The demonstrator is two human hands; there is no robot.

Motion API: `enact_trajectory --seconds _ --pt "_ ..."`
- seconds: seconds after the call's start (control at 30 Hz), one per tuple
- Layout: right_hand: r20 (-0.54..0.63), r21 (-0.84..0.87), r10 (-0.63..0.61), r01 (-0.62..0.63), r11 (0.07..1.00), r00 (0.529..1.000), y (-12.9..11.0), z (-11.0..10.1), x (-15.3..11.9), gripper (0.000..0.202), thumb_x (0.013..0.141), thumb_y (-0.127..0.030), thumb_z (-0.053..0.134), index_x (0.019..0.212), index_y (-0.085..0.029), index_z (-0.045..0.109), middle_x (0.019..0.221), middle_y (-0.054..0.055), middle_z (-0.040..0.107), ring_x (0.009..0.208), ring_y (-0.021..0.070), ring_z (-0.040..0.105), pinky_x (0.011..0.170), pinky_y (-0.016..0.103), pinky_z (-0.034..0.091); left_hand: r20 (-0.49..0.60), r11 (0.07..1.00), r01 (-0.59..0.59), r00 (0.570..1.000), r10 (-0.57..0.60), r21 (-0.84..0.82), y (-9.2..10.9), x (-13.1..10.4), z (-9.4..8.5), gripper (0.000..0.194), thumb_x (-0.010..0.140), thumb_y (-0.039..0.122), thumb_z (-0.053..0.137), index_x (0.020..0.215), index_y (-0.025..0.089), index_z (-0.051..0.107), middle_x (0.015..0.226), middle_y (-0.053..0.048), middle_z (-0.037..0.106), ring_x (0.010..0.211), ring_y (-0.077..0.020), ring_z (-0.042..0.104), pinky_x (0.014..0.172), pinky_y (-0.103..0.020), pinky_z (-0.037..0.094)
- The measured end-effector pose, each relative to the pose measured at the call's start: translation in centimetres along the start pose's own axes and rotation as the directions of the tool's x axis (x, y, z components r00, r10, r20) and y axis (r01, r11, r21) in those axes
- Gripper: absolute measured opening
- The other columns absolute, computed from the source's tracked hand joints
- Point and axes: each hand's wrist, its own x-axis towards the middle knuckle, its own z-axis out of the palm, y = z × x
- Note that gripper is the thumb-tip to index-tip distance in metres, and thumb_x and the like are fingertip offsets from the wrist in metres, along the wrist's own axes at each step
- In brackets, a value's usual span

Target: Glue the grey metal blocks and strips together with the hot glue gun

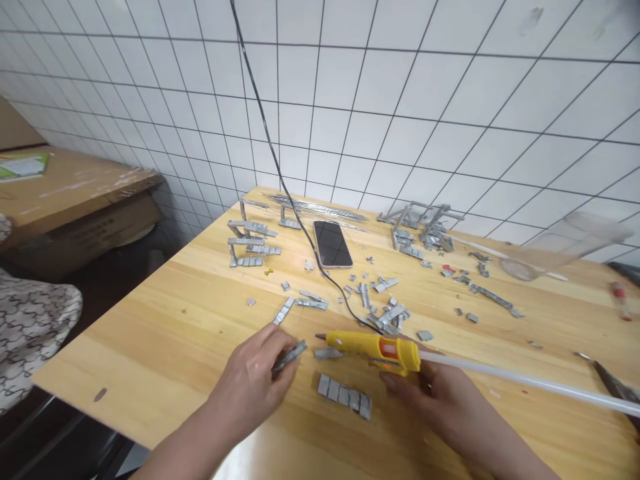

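My left hand (257,373) pinches a short grey strip (290,358) between thumb and fingers, held just over the table. In my right hand (435,400) is a yellow hot glue gun (367,348), its dark nozzle pointing left toward the strip. A long translucent glue stick (525,381) sticks out of the gun's back end. Between my hands lies a flat row of joined grey tiles (345,396). One small grey piece (327,353) rests under the nozzle. Another grey strip (284,311) lies just beyond my left hand.
A phone (333,245) lies near the back, with a black cord (267,133) hanging past it. Small grey frames (245,243) stand at back left, more (425,227) at back right. Loose grey pieces (390,313) are scattered mid-table. A clear plastic cup (560,247) lies tipped at right.
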Motion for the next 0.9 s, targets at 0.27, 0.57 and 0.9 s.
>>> enact_trajectory --seconds 0.27,0.57,0.9 --pt "0.145 -0.027 -0.111 0.116 0.993 0.983 0.3 0.5 0.4 0.026 0.084 -0.032 0.051 0.098 -0.017 0.068 0.088 0.007 0.073 0.078 0.0251 0.066 0.069 0.032 0.054 -0.012 1.0 0.013 1.0 -0.013 0.008 0.0 0.1 0.0 0.014 0.085 0.016 0.048 0.089 0.02 0.061 0.085 -0.004 0.054 0.072 -0.0155 0.054 0.06 -0.026 0.043" --pt "0.135 -0.058 -0.09 0.098 0.994 0.987 -0.9 1.2 0.4 0.033 0.085 -0.037 0.047 0.099 -0.018 0.07 0.087 0.007 0.074 0.08 0.0267 0.067 0.07 0.033 0.055 -0.01 1.0 -0.013 1.0 0.013 0.024 0.0 -0.1 0.0 0.016 0.086 0.014 0.046 0.088 0.019 0.061 0.08 -0.004 0.055 0.072 -0.0173 0.052 0.062 -0.029 0.043" --pt "0.224 -0.104 -0.089 0.115 0.988 0.971 -0.1 1.1 0.7 0.038 0.088 -0.039 0.043 0.106 -0.018 0.069 0.092 0.009 0.074 0.096 0.031 0.063 0.084 0.041 0.051 0.002 0.999 -0.027 1.0 0.027 0.024 0.1 0.1 -0.1 0.016 0.085 0.012 0.046 0.088 0.02 0.059 0.08 -0.004 0.057 0.075 -0.0186 0.053 0.065 -0.03 0.043"
